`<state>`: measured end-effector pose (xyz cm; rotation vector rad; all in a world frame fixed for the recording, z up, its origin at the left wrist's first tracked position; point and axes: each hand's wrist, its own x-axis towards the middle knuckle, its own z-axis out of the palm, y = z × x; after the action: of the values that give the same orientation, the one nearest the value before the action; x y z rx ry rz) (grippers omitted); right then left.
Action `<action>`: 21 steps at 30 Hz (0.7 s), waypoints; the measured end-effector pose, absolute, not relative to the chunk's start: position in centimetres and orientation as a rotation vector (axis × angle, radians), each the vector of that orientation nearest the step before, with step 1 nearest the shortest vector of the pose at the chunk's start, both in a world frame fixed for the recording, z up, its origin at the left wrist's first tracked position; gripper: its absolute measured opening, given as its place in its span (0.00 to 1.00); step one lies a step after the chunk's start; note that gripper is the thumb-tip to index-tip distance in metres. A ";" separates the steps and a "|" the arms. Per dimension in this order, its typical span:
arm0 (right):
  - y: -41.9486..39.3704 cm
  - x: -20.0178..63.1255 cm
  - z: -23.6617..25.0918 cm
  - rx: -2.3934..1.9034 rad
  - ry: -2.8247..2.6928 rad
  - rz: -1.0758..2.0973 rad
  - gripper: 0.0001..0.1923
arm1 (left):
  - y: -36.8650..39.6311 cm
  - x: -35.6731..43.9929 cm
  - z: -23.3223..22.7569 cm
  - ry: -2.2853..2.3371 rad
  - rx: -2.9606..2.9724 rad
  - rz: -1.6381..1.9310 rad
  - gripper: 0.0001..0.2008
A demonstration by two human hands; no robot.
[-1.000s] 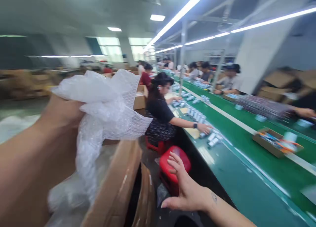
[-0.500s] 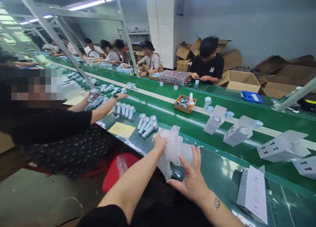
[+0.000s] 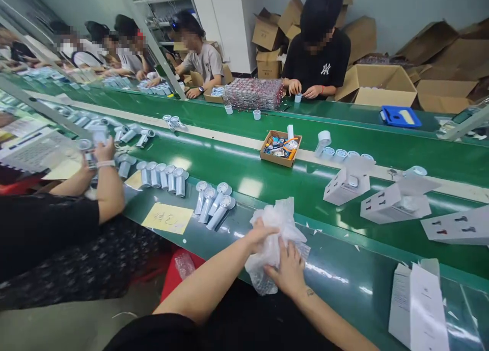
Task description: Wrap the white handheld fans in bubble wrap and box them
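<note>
A crumpled bundle of translucent bubble wrap (image 3: 280,216) sits at the bench edge in front of me; whatever is inside it is hidden. My left hand (image 3: 260,237) grips the bundle from the left, its fingers lying across the top. On the near right side, my right hand (image 3: 288,269) presses its curled fingers and thumb against the wrap. Several pale blue handheld fans (image 3: 221,213) lie left of the bundle, beside a yellow paper note (image 3: 168,218). To the right, a white box (image 3: 420,305) stands on the bench.
Along the green conveyor (image 3: 229,172) stand open white boxes (image 3: 347,185) and a small carton of mixed parts (image 3: 280,150). At left, a co-worker's hands (image 3: 103,152) hold a fan. Across the line, a person in black (image 3: 317,60) handles a small cup. A red stool (image 3: 171,274) is below.
My right hand has come from spread open onto the bubble wrap, which now sits lower and more bunched. The view has turned downward. The co-worker at left has drawn their hands back.
</note>
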<state>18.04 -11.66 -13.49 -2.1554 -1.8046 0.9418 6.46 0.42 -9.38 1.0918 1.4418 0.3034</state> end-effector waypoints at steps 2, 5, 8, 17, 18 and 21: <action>-11.7 18.1 -13.8 -2.218 -1.820 0.873 0.43 | 1.5 3.0 -8.0 1.411 1.184 0.179 0.38; -11.9 18.4 -13.4 -2.273 -1.790 0.904 0.42 | 3.9 -3.4 -6.1 1.465 1.385 0.049 0.31; -12.1 18.0 -12.3 -2.313 -1.651 1.030 0.47 | 5.8 -8.4 -6.2 1.677 1.607 -0.093 0.17; -13.0 19.6 -7.5 -2.158 -1.147 0.884 0.28 | 7.8 -12.6 -7.2 1.746 1.841 -0.245 0.14; -13.0 20.0 -6.9 -2.131 -1.047 0.782 0.24 | 8.2 -12.7 -6.1 1.728 1.744 -0.190 0.16; -12.0 19.8 -5.0 -1.975 -0.647 0.776 0.22 | 8.1 -11.2 -2.7 1.593 1.358 0.058 0.20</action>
<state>19.85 -12.02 -5.03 -1.9750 -0.6469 0.7763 -11.23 8.09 -2.69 1.3581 1.5927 0.0576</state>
